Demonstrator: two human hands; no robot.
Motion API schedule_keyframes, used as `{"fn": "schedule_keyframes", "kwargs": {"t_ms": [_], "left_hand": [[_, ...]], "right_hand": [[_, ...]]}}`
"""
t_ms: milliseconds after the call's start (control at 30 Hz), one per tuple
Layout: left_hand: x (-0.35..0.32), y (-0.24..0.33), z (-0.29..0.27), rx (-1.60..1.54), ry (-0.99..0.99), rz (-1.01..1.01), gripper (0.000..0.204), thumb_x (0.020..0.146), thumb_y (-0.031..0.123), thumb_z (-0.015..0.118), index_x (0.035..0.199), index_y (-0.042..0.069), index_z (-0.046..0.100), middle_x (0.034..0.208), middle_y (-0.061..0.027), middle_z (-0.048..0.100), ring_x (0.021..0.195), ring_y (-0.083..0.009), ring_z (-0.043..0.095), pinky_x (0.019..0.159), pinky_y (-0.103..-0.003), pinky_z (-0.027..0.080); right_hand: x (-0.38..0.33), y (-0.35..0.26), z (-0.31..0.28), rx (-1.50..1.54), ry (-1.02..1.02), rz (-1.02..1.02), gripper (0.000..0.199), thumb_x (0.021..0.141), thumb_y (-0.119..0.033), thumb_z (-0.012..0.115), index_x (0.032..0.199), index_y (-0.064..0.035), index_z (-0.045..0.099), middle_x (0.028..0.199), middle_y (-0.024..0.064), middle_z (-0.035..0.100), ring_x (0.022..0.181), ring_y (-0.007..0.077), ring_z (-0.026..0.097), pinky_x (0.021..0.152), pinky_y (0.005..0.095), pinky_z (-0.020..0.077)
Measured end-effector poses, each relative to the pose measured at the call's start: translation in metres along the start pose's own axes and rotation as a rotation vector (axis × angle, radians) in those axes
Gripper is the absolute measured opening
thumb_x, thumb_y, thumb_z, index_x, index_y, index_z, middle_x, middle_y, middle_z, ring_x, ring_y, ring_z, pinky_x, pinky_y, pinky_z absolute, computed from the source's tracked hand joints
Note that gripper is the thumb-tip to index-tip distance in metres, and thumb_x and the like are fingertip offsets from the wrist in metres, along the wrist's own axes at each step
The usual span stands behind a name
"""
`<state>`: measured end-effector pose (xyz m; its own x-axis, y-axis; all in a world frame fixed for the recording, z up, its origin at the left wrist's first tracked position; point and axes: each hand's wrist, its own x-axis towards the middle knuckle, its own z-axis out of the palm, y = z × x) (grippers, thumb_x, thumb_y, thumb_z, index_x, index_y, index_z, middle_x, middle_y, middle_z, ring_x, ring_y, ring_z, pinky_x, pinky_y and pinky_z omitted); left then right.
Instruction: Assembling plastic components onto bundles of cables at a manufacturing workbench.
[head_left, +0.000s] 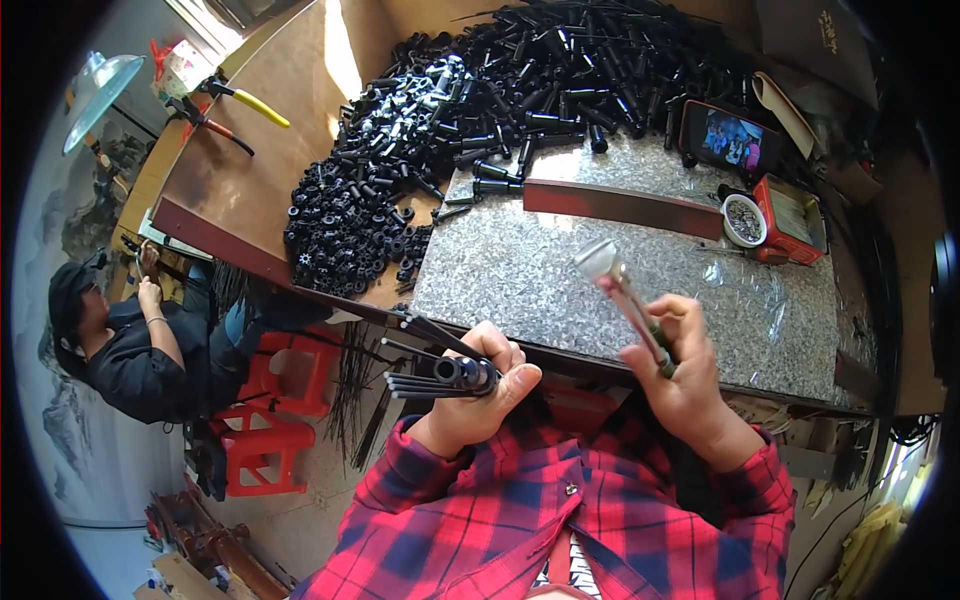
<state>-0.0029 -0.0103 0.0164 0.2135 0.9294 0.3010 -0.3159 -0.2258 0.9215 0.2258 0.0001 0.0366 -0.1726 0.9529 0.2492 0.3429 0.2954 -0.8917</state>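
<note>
My left hand is closed around a bundle of thin black rods. A short black tube with an open round end sits among them, against my fingers. Over the near edge of the speckled tabletop, my right hand grips the handle of a hand tool. The tool has a wide silver head tilted up to the left and greenish grip parts by my palm. Its head is slightly blurred, so its exact kind is unclear. The tool and the rod bundle are apart.
Small black parts lie heaped left of the speckled top, with black tubes behind. A dark metal bar, white bowl, red basket and phone stand farther back. Pliers hang left; a seated co-worker works beyond.
</note>
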Motion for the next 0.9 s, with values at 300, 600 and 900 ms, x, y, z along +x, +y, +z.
{"fn": "schedule_keyframes", "kwargs": {"t_ms": [300,600,900], "left_hand": [[0.001,0.006,0.006,-0.078,0.079,-0.071,0.027,0.087,0.002,0.063,0.078,0.008,0.038,0.065,0.0034,0.039,0.059,-0.0052,0.033,0.053,-0.022,0.031],[-0.001,0.001,-0.01,0.141,0.2,-0.033,0.035,0.077,0.005,0.076,0.078,0.009,0.041,0.068,0.004,0.046,0.064,-0.0036,0.042,0.057,-0.021,0.036],[0.0,-0.007,-0.016,0.052,0.126,-0.016,0.051,0.063,0.012,0.087,0.085,0.009,0.04,0.07,0.0008,0.052,0.062,-0.0083,0.052,0.056,-0.024,0.044]], "right_hand": [[0.012,-0.028,0.003,0.075,-0.081,-0.033,0.036,0.076,-0.011,0.076,0.084,-0.0051,0.042,0.071,0.0042,0.053,0.061,0.0116,0.05,0.056,0.0263,0.0412],[0.026,-0.037,-0.035,-0.945,0.228,-0.699,0.03,0.076,-0.013,0.073,0.086,-0.0066,0.046,0.104,0.0143,0.055,0.098,0.0325,0.058,0.095,0.0509,0.0371],[0.017,-0.036,-0.033,-1.185,0.262,-0.834,0.028,0.083,-0.02,0.068,0.096,-0.0067,0.046,0.115,0.013,0.051,0.115,0.0344,0.051,0.108,0.0615,0.0202]]}}
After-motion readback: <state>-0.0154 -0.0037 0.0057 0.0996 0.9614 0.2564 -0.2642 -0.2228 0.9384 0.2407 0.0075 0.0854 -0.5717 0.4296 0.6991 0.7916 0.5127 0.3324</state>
